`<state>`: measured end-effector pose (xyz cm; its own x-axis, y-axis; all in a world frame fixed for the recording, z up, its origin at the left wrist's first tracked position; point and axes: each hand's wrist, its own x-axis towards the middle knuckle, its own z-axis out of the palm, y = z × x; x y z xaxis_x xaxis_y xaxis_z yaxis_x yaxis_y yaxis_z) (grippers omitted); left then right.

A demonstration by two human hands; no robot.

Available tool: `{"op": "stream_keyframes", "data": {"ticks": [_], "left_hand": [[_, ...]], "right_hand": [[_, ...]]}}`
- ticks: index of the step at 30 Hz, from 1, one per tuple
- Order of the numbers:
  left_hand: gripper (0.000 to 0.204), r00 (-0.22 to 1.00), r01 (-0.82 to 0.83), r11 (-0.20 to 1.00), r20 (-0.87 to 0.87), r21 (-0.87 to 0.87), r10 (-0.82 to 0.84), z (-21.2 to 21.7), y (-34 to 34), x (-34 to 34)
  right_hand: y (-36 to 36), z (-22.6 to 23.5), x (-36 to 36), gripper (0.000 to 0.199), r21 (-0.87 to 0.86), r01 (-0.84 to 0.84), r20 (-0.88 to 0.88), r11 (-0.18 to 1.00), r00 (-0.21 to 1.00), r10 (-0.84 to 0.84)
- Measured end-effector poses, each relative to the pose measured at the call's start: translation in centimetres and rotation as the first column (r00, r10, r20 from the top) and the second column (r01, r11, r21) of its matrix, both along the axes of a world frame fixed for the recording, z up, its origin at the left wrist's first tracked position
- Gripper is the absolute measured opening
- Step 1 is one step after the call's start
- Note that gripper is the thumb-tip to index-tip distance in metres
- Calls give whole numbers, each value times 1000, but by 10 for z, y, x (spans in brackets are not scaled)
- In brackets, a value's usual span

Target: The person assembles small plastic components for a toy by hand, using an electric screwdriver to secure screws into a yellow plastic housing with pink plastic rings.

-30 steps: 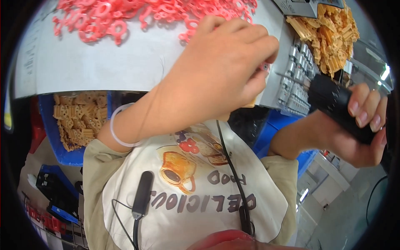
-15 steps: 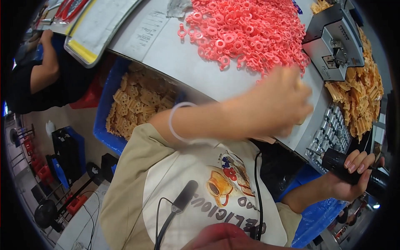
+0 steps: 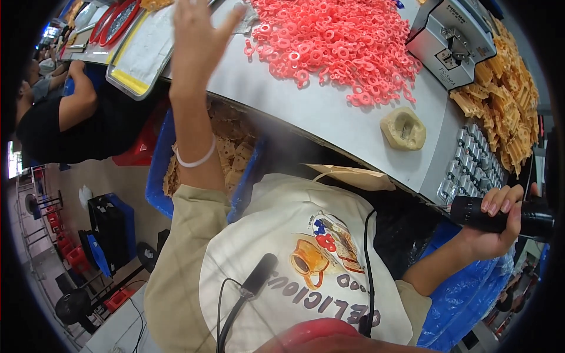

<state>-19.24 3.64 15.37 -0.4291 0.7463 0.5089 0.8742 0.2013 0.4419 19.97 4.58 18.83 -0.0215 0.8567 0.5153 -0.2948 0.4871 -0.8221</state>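
Observation:
My right hand (image 3: 500, 209) is wrapped round a black electric screwdriver (image 3: 532, 219), held level at the right with its bit pointing left. My left hand (image 3: 203, 41) reaches to the far left with thumb and fingers spread; its fingertips run off the top edge. Beneath it lies a flat tray with a yellow-edged lining (image 3: 132, 82), an orange piece (image 3: 154, 5) on it. A tan block with a hollow in its top (image 3: 403, 128) sits on the white table near its front edge, apart from both hands. Behind it spreads a heap of pink ring-shaped parts (image 3: 329, 44).
A grey metal box-shaped device (image 3: 453, 44) stands at the back right, beside a pile of orange plastic pieces (image 3: 503, 100). Small metal parts stand in a tray (image 3: 474, 162) near the screwdriver. A blue bin (image 3: 156, 188) of similar pieces is under the table. Another person (image 3: 76, 123) sits at left.
My left hand has swung from the table's right side to the far left, and its fingers are now spread. The tan block shows on the table where it was. The screwdriver is still held.

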Motion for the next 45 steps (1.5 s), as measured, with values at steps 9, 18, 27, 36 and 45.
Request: {"op": "stream_keyframes", "data": {"ticks": [9,18,27,36,45], "left_hand": [[31,425,899,400,577,-177,-698,-20,-47,86],[39,321,937,120,672,-328,-667,-66,-75,129],[20,368,906,75,687,-417,-627,-68,-72,150],[10,389,906,207,535,-369,-750,-39,-90,145],[9,498,855,326,464,-403,-732,12,-114,124]], "right_hand": [[4,-15,16,49,-244,57,42,968,998,-49],[22,-43,1,68,-455,235,286,859,952,-108],[28,-70,-1,72,-352,294,481,889,872,-98],[25,-67,-4,53,-139,420,793,897,590,-153],[17,-62,-10,50,146,449,909,882,291,-299]]}}
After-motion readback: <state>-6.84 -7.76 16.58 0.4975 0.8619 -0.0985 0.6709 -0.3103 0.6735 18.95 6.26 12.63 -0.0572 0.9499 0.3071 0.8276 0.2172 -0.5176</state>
